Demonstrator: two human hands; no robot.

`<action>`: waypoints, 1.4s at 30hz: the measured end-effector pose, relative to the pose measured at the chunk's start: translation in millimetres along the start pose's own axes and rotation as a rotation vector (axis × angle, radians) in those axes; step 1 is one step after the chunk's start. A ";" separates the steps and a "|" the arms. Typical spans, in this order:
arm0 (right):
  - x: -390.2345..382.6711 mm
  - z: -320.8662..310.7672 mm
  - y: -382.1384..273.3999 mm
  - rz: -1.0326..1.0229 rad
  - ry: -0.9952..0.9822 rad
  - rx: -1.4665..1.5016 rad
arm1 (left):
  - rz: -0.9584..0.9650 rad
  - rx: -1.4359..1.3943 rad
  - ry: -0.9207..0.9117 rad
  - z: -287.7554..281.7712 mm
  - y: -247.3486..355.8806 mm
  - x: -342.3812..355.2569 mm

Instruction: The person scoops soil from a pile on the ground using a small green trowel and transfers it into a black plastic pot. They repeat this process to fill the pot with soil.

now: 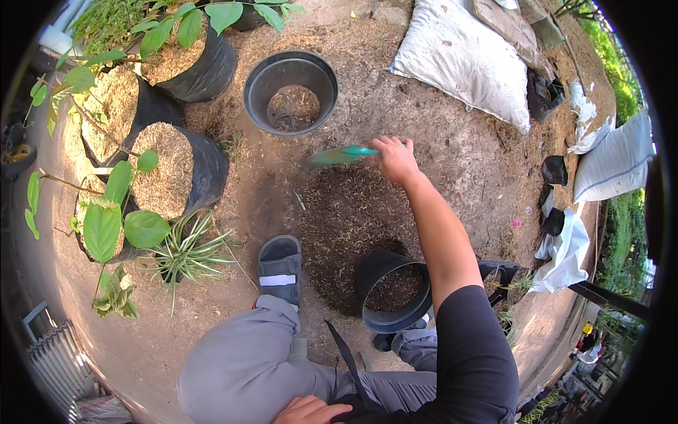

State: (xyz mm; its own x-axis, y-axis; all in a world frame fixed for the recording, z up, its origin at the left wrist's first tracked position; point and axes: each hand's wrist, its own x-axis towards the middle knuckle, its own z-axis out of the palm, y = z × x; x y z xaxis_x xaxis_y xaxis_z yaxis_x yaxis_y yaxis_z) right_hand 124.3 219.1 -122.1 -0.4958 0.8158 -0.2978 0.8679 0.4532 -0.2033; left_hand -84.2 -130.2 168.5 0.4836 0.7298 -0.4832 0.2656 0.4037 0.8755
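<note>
My right hand point(397, 160) is closed round the handle of a green hand trowel point(339, 155). The trowel's blade points left, slightly blurred, above the far edge of a dark heap of loose potting soil point(346, 219). Just beyond the blade stands an upright black plastic pot point(256, 92) with some brown material in its bottom. Nearer to me a second black pot point(373, 275) lies tipped on its side at the heap, soil showing inside. My left hand point(311, 410) rests at my lap, cut by the lower edge, its visible fingers extended and holding nothing.
Black grow bags point(208, 166) filled with brown husk-like material and leafy plants line the left side. A spiky striped plant point(187, 253) grows near my sandalled foot point(279, 272). White sacks point(462, 60) lie at far right, with black plastic scraps point(554, 169) nearby.
</note>
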 end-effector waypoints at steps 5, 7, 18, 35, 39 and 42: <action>6.1 4.5 5.4 -0.046 -0.080 -0.020 | -0.012 0.023 -0.004 1.1 -0.7 1.7; 5.2 8.5 10.0 -0.050 -0.143 -0.005 | -0.044 0.017 -0.022 -0.7 1.7 5.2; -20.0 10.6 31.5 -0.049 -0.319 0.001 | 0.005 0.037 -0.023 6.5 -3.3 6.6; -153.6 -11.0 69.4 0.222 -0.267 0.227 | 0.266 0.249 -0.119 24.7 7.9 4.0; -182.5 -18.3 81.1 0.232 -0.271 0.296 | 0.416 0.414 -0.098 24.8 14.5 -1.9; -206.3 -40.6 83.3 0.242 -0.236 0.365 | 0.356 0.487 -0.149 21.5 21.3 -5.3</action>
State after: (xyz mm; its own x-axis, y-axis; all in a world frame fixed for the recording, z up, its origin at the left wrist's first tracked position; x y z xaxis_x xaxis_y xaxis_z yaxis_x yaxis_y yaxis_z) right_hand 300.2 103.1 -39.7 -0.3115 0.7595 -0.5711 0.9125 0.0713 -0.4029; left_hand -63.2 -137.3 189.8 0.7148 0.6741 -0.1864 0.3991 -0.1743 0.9002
